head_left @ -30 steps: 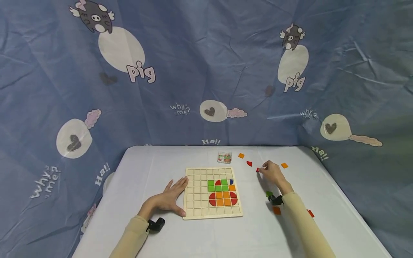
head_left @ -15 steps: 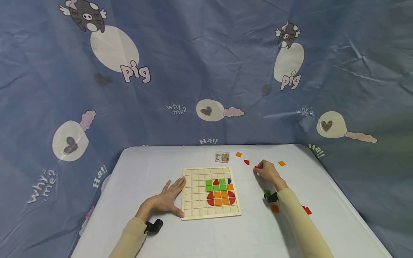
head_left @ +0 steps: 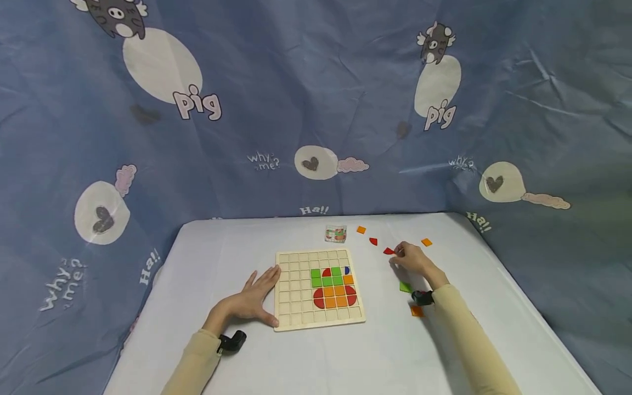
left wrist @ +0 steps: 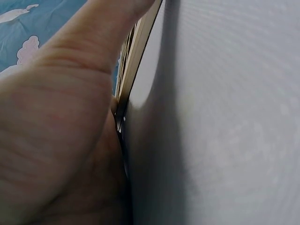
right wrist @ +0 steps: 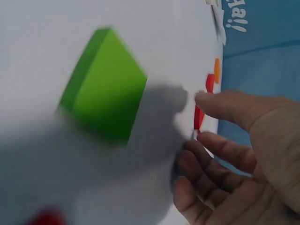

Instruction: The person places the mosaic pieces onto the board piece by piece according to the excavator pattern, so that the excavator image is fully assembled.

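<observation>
My left hand (head_left: 249,302) lies beside the wooden grid board (head_left: 292,288), fingers spread, with the thumb and fingertips touching its left edge. My right hand (head_left: 417,260) is low over the table to the right of the board. Its index fingertip is right at the point of a red quarter-circle tile (head_left: 388,251). In the right wrist view a gap separates thumb and index finger, and the red tile (right wrist: 198,117) shows in that gap. Green, orange, red and blue tiles (head_left: 335,296) fill part of the board's right half.
Behind the board lies a small picture card (head_left: 336,234). Loose around the right hand are another red quarter-circle (head_left: 373,241), orange squares (head_left: 427,242) and a green piece (head_left: 405,287). A blue patterned cloth (head_left: 276,109) hangs along the table's far edge.
The red tile at my right fingertips was partly covered; it now shows more and points toward the fingers. My left hand stays at the board's edge. The head view has shifted slightly.
</observation>
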`<state>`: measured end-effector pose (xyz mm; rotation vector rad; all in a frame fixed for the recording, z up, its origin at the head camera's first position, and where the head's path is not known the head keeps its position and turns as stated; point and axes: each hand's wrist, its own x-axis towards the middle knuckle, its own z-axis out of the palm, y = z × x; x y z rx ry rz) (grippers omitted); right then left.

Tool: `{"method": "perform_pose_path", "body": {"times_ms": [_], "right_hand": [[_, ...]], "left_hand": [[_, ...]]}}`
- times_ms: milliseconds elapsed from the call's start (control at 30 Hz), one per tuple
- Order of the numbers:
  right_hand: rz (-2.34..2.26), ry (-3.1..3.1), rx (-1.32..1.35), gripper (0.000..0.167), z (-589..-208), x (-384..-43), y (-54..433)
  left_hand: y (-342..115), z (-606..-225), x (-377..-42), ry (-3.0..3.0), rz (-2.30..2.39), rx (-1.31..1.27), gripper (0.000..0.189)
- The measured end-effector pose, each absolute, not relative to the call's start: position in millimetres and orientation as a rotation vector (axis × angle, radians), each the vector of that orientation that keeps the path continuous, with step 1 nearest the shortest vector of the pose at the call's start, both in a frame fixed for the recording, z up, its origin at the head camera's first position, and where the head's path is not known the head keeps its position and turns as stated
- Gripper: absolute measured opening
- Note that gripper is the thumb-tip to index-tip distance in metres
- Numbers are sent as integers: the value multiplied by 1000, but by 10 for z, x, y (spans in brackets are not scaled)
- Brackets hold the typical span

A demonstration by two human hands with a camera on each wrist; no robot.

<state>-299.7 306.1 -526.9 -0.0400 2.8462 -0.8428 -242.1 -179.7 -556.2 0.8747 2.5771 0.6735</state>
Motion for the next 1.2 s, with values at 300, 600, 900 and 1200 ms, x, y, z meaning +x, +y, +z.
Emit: {"method": "perform_pose_path", "body": {"times_ms": [300, 600, 900, 1200], "right_hand": [[-832, 2739, -185, 24, -5157, -2619, 3395], [-894, 2781, -92, 25, -5054, -2272, 3869], [-850, 2857, -1, 23, -5083, -2069, 4234], [-865, 2856, 29, 40, -5247, -2153, 4043]], "left_hand": [[-1808, -5569, -2438, 2587, 673, 858, 136], [-1792, -5553, -2453, 2586, 671, 881, 135], [-1801, -5548, -2451, 2584, 683, 882, 135], [-1804, -5553, -2449, 2581, 677, 891, 135]]}}
